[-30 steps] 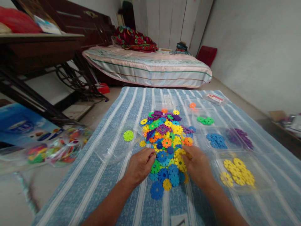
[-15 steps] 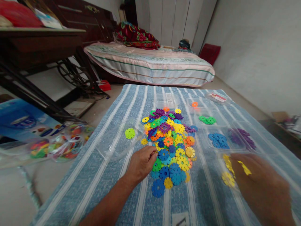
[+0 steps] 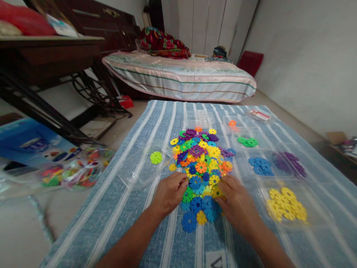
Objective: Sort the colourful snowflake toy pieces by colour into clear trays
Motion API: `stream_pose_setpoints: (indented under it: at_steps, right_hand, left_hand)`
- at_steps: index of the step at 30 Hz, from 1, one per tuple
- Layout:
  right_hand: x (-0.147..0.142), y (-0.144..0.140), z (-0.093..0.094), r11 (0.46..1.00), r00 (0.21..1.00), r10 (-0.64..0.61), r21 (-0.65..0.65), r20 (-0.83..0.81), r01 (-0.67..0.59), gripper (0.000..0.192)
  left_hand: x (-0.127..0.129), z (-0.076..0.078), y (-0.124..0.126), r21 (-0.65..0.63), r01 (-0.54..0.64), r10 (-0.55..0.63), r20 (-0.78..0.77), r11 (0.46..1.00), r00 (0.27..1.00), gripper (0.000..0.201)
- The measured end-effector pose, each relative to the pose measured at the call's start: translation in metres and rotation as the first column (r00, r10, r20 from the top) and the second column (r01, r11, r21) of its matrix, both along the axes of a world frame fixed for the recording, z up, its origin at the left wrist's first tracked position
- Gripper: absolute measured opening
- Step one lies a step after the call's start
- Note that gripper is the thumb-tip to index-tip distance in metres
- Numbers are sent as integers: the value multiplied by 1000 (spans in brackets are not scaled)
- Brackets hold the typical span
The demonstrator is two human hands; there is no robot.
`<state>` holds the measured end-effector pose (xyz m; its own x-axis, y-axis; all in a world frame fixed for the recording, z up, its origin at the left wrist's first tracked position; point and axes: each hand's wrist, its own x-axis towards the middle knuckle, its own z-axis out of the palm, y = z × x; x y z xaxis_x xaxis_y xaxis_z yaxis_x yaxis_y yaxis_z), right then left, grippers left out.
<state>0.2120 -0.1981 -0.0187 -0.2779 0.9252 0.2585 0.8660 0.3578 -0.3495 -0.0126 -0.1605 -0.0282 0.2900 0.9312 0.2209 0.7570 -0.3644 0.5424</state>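
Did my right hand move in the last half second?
Yes: your right hand went left, from over the container of yellow pieces to the colourful pile.

Single head-worn view, taken from above the near end of the striped cloth (image 3: 92,219), facing forward and down, left hand (image 3: 170,191) and right hand (image 3: 237,199) close in the lower middle, disc pile (image 3: 200,167) between them, bed (image 3: 178,80) farther off toward the upper edge.
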Motion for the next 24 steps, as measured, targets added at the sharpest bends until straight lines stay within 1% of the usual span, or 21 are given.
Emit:
stream_pose_setpoints:
  at_steps: [3,5,8,10,12,15,17,18,19,20,22,24]
  right_hand:
    - [2,-2,-4,999,997,-7,47,-73,11,17]
    - [1,-5,-3,998,993,-4,58,-115,11,11]
    - [3,-11,8,996,986,17,95,-168,-1,13]
    - [13,-17,19,987,984,12,158,-175,16,15]
    - [31,-23,32,968,989,-47,236,-140,80,17]
    - [68,-31,47,914,971,-237,335,-11,227,28]
    - [84,-34,50,881,934,-349,364,71,302,36]
    - [87,-36,49,873,923,-374,368,88,319,39]
    - [85,-38,47,875,924,-372,364,84,319,39]
    - [79,-39,43,885,937,-344,352,59,303,36]
    - [57,-42,33,925,973,-230,309,-5,220,27]
    - [29,-42,22,969,996,-88,228,-28,92,22]
  left_hand:
    - [0,1,0,-1,2,-2,5,1000,1000,17]
    - [0,2,0,-1,3,-3,4,1000,1000,17]
    - [1,2,1,-5,5,-5,0,1000,1000,17]
    - [1,2,0,-8,5,-5,-1,1000,1000,18]
    - [1,2,0,-9,0,0,-3,1000,1000,19]
    - [1,3,0,-13,-7,7,-5,1000,1000,18]
    - [1,3,0,-18,-3,3,-3,1000,1000,17]
    - [1,3,0,-19,-1,1,-2,1000,1000,17]
    - [1,3,1,-19,1,-1,-1,1000,1000,17]
    - [1,2,1,-16,1,-1,0,1000,1000,17]
    - [1,2,1,-10,-2,2,3,1000,1000,17]
    - [1,1,0,-5,-5,5,5,1000,1000,17]
